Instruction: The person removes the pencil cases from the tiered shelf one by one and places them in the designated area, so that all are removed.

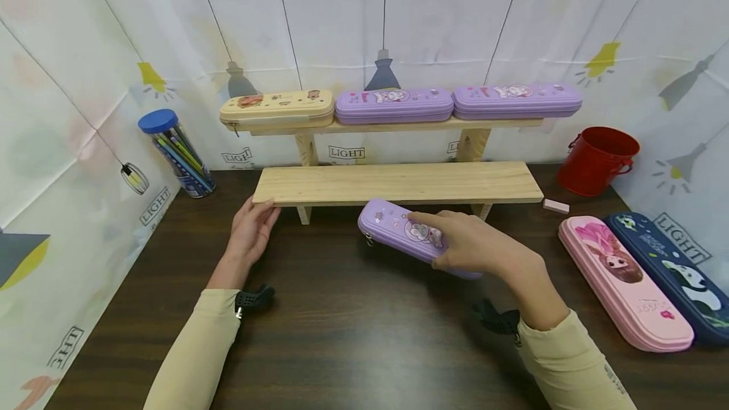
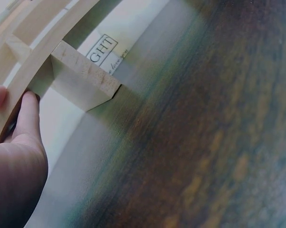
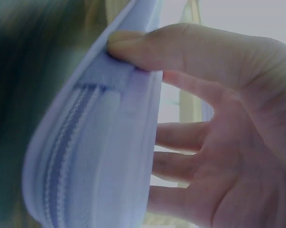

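My right hand (image 1: 475, 242) holds a purple pencil case (image 1: 393, 223) with a cartoon print, tilted in front of the lower board. The right wrist view shows the thumb pressed on the zipped side of the case (image 3: 119, 156), the fingers on its face. With my left hand (image 1: 250, 233) I grip the left front corner of the two-tier wooden shelf (image 1: 398, 183); in the left wrist view finger and thumb pinch the board edge (image 2: 45, 50). On the top tier lie a cream pencil case (image 1: 279, 106) and two purple ones, left (image 1: 376, 109) and right (image 1: 535, 106).
A clear tube of pencils with a blue lid (image 1: 179, 150) leans at the back left. At the right stand a red bucket (image 1: 598, 160), a small pale block (image 1: 555, 206), a pink pencil case (image 1: 621, 290) and a navy panda one (image 1: 683, 283). Patterned cloth (image 1: 433, 11) hangs behind.
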A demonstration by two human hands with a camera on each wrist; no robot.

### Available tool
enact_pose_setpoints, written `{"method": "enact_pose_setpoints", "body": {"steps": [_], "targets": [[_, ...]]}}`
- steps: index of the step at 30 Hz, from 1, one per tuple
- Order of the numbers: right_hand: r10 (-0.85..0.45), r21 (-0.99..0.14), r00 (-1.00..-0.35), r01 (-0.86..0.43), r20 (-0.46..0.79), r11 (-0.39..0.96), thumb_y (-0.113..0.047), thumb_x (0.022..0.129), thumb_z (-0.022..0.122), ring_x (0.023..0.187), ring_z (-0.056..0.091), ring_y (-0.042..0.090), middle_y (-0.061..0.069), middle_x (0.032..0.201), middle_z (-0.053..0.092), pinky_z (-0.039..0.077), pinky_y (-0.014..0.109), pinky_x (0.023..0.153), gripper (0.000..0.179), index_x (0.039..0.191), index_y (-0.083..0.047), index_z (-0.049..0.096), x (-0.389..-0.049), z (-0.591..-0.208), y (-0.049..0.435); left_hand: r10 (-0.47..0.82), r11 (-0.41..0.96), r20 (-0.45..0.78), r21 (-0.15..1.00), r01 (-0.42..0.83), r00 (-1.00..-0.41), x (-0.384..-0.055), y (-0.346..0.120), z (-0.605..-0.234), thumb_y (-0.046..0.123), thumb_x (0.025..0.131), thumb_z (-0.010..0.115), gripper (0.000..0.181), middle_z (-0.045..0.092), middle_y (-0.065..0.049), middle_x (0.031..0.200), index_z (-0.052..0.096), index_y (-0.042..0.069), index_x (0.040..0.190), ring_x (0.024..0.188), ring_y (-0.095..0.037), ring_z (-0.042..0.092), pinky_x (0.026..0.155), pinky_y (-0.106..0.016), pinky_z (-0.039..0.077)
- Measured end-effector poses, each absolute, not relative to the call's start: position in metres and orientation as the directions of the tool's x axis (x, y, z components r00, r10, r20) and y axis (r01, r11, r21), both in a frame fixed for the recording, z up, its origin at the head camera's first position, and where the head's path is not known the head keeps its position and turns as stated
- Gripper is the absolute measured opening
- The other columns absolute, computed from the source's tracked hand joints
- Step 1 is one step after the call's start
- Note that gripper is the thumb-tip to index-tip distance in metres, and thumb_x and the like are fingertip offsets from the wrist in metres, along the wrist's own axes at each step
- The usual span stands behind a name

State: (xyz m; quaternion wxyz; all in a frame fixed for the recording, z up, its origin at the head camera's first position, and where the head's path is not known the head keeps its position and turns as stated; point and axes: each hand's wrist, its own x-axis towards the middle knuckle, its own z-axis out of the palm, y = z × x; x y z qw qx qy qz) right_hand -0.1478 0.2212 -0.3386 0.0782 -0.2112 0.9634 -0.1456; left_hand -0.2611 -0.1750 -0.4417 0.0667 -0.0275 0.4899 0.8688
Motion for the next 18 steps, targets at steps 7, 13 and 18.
{"method": "enact_pose_setpoints", "body": {"steps": [7,13,18], "targets": [[-0.378,-0.306,-0.913,-0.32,-0.154,0.897,-0.021,0.077,0.081,0.099,0.057,0.024,0.012,0.122,0.065,0.054,0.048,0.087,0.081,0.15,-0.026,0.046,-0.138,-0.349,0.248,0.094,-0.517,-0.118,0.842,-0.15,-0.989,-0.261,-0.174,-0.444,0.005,0.102,0.051,0.064,0.026,-0.011,0.163,0.022,0.015,0.159,0.148,-0.019,0.035,0.111,-0.019,0.045],[-0.331,-0.298,-0.923,-0.266,-0.195,0.917,-0.027,0.077,0.083,0.105,0.06,0.031,0.02,0.126,0.064,0.054,0.059,0.091,0.083,0.15,-0.025,0.044,-0.133,-0.354,0.264,0.109,-0.513,-0.103,0.846,-0.145,-0.989,-0.261,-0.173,-0.443,0.005,0.103,0.05,0.064,0.025,-0.011,0.163,0.02,0.014,0.159,0.148,-0.02,0.034,0.112,-0.02,0.044],[-0.294,-0.289,-0.929,-0.225,-0.224,0.93,-0.032,0.077,0.082,0.115,0.059,0.04,0.025,0.133,0.06,0.051,0.065,0.094,0.083,0.151,-0.021,0.044,-0.13,-0.357,0.273,0.096,-0.517,-0.099,0.845,-0.135,-0.99,-0.26,-0.175,-0.442,0.005,0.102,0.052,0.065,0.026,-0.011,0.163,0.021,0.015,0.159,0.149,-0.02,0.034,0.109,-0.019,0.046]]}}
